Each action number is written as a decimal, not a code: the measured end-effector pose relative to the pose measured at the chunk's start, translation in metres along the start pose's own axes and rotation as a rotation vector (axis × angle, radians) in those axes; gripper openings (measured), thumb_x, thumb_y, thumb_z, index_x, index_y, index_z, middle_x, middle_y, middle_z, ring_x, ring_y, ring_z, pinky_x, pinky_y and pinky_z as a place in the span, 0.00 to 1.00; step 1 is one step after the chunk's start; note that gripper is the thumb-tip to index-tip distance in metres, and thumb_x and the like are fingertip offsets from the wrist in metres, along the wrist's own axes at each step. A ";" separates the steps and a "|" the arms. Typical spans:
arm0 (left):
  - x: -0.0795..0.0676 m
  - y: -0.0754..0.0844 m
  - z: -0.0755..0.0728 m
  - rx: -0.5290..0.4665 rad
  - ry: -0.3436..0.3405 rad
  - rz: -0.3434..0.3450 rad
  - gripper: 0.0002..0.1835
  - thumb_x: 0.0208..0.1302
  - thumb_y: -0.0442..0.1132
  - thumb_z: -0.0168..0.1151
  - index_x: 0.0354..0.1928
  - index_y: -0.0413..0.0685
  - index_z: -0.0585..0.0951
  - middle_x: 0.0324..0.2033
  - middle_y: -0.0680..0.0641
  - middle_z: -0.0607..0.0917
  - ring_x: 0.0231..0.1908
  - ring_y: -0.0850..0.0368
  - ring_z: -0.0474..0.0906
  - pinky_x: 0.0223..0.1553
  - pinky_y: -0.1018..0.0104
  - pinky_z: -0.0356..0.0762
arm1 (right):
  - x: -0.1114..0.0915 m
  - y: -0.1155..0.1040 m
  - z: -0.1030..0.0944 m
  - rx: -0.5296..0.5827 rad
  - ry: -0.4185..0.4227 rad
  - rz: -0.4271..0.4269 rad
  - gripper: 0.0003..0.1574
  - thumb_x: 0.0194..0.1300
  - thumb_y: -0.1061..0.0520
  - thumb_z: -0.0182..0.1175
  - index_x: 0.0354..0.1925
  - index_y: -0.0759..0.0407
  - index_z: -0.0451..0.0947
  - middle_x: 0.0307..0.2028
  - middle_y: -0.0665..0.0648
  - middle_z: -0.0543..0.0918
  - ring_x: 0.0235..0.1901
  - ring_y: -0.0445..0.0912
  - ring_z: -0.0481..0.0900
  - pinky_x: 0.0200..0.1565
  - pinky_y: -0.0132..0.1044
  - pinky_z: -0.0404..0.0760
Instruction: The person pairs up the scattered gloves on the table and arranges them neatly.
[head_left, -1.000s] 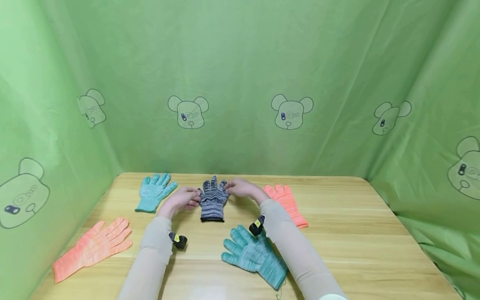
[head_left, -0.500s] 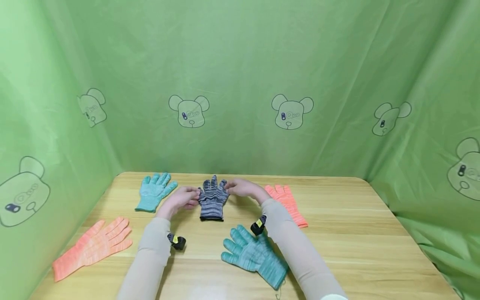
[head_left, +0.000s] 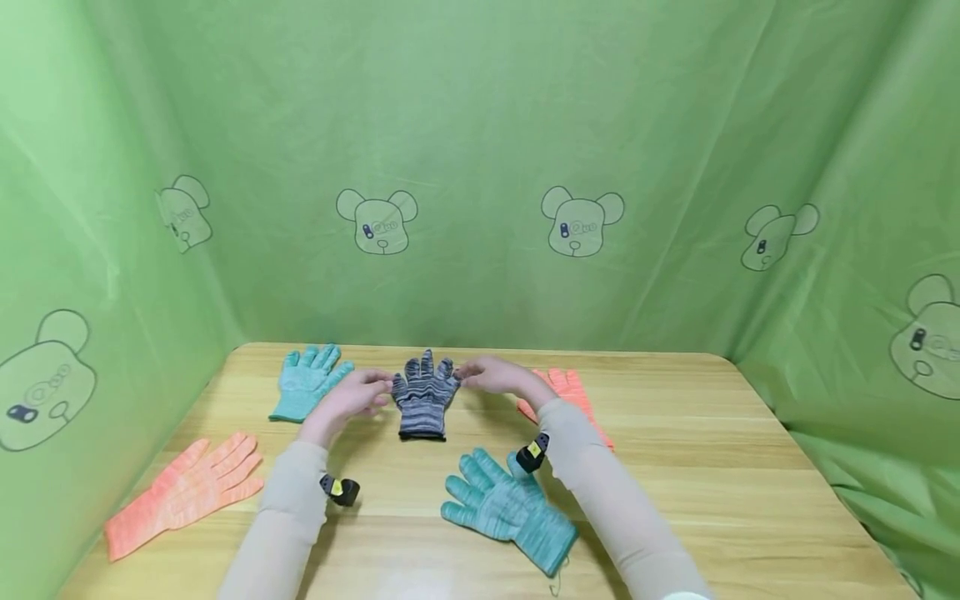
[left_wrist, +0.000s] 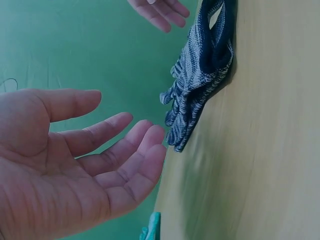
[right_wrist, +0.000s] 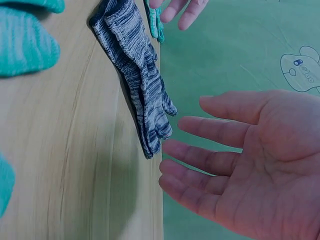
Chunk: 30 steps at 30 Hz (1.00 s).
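Note:
A dark grey striped knit glove [head_left: 423, 404] lies flat on the wooden table, fingers toward the back and black cuff toward the front. To its left is my left hand [head_left: 360, 393]; the left wrist view shows that hand [left_wrist: 85, 160] with relaxed, slightly bent fingers and nothing in them, apart from the glove [left_wrist: 195, 75]. On the glove's other side my right hand [head_left: 491, 377] hovers near its finger edge. In the right wrist view this hand [right_wrist: 240, 160] has its fingers extended and holds nothing, a small gap from the glove [right_wrist: 137, 75].
Teal gloves lie at the back left [head_left: 303, 385] and front centre [head_left: 513, 512]. An orange glove [head_left: 191, 492] rests at the left; another orange glove [head_left: 573, 392] is partly hidden behind the right arm. Green curtains [head_left: 480, 292] enclose the table [head_left: 705, 467].
Both hands have drawn outward from the grey glove, the left one leftward and the right one slightly rightward, letting go of its edges. The glove's side fingers now lie spread wider.

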<state>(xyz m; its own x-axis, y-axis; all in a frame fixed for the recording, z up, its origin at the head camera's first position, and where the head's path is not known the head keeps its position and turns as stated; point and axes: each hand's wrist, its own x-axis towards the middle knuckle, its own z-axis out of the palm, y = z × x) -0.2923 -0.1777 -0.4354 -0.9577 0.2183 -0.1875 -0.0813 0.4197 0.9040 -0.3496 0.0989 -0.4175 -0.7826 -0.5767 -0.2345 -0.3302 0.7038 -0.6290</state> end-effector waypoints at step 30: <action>-0.040 0.004 -0.008 0.077 -0.006 0.081 0.24 0.74 0.41 0.49 0.66 0.36 0.68 0.62 0.30 0.74 0.56 0.36 0.76 0.55 0.45 0.78 | -0.065 0.026 -0.010 0.060 0.099 -0.009 0.29 0.73 0.50 0.51 0.67 0.62 0.67 0.65 0.64 0.72 0.66 0.60 0.68 0.67 0.56 0.68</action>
<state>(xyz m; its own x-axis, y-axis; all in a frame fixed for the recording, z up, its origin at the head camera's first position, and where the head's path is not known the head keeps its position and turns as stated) -0.2569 -0.1922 -0.4212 -0.9586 0.2595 -0.1172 0.0183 0.4670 0.8841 -0.3127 0.1586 -0.4109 -0.8287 -0.5375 -0.1561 -0.3077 0.6706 -0.6750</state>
